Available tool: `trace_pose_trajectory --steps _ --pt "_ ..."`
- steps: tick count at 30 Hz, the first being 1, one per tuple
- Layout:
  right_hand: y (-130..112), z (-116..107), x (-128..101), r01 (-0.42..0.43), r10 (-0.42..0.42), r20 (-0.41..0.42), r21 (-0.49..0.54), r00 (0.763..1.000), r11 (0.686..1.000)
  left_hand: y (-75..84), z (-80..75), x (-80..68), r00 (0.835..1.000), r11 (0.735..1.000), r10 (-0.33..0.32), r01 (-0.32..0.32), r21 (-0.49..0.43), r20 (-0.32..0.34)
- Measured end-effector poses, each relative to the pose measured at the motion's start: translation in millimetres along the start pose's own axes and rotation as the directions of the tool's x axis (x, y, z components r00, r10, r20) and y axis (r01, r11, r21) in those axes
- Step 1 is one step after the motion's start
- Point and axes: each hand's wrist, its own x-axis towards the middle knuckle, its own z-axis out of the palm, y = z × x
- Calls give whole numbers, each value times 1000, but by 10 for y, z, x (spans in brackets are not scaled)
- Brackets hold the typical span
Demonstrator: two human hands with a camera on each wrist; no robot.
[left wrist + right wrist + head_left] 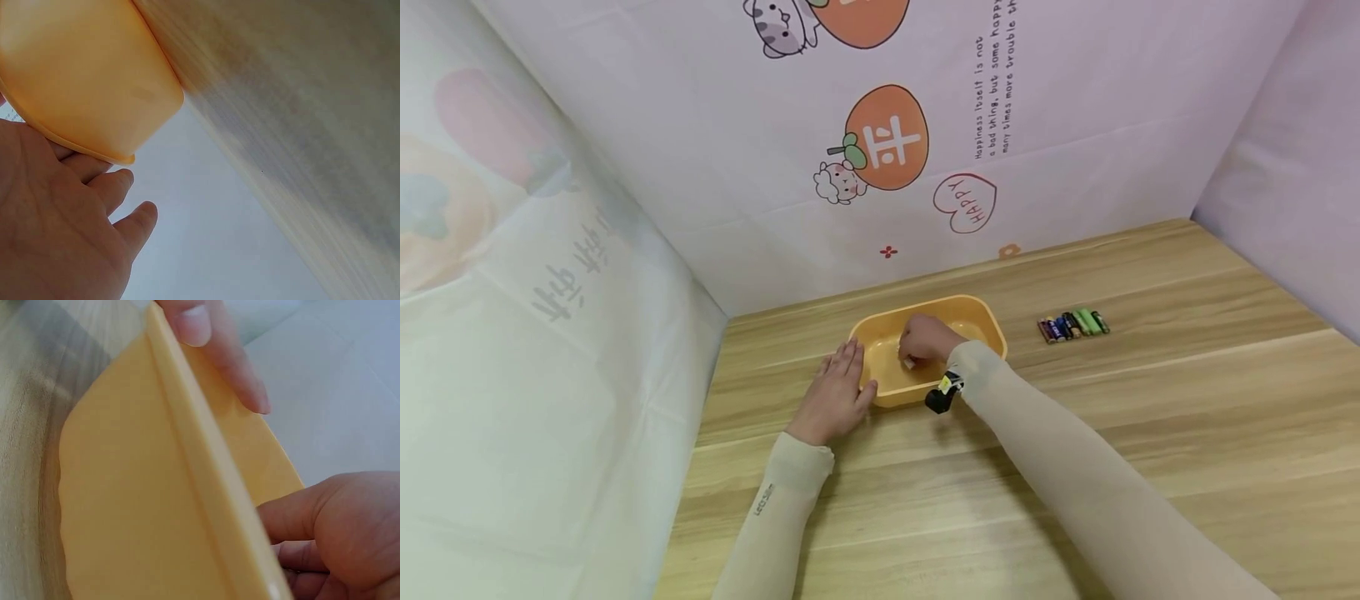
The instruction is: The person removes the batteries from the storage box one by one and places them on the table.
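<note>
One wooden worktop (pixel 1075 433) carries an orange oval plastic tub (pixel 977 317) near its back edge. Left hand (pixel 835 396) flat, fingers straight vs tub's left wall; right hand (pixel 925 340) curled inside, pinching sth small, can't tell what. Row of batteries (pixel 1072 324) sits right of tub.

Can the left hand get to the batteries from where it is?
Probably not easily: the left hand rests at the yellow tub's left end, and tub and right hand sit between it and the batteries.

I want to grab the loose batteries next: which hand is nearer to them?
Right. The right hand is inside the yellow tub, just left of the batteries; the left hand rests at the tub's far-left rim.
</note>
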Motion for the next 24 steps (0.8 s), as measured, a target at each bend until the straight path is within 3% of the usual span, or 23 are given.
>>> trace_pose_trajectory --steps 7,24 --pt "27 -46 -74 -15 15 -5 94 1000 995 6 -18 -12 1000 1000 -5 5 2 11" --pt "86 -241 -174 -43 46 -18 159 999 986 -7 2 -10 1000 1000 -1 1 -10 0"
